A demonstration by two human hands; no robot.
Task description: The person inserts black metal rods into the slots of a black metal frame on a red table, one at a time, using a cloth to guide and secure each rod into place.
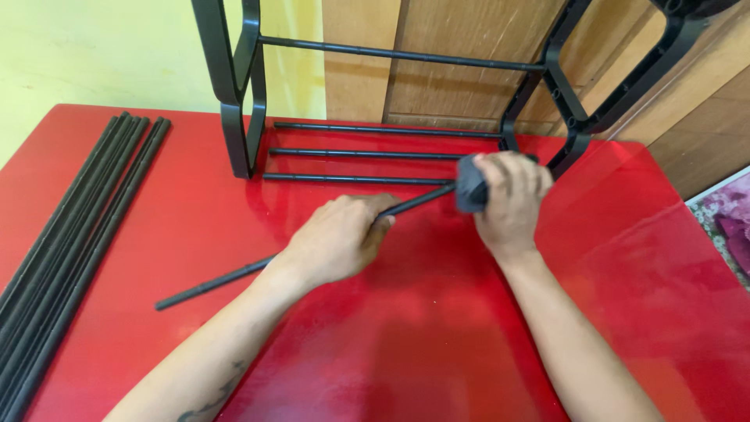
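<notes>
Black rod (234, 275), slanting low over red counter (437, 336): left hand (340, 238) closed around its middle, right hand (512, 195) clenched on dark cap (471, 184) at its far end, beside black frame (242, 94).

A bundle of black rods (74, 227) lies along the left edge of the glossy red table (437, 344). A black rack frame (242, 86) stands at the far edge, with 4 crossbars (367, 153) between its sides. Behind it are a yellow wall (94, 47) and brown wood panels (461, 35).
</notes>
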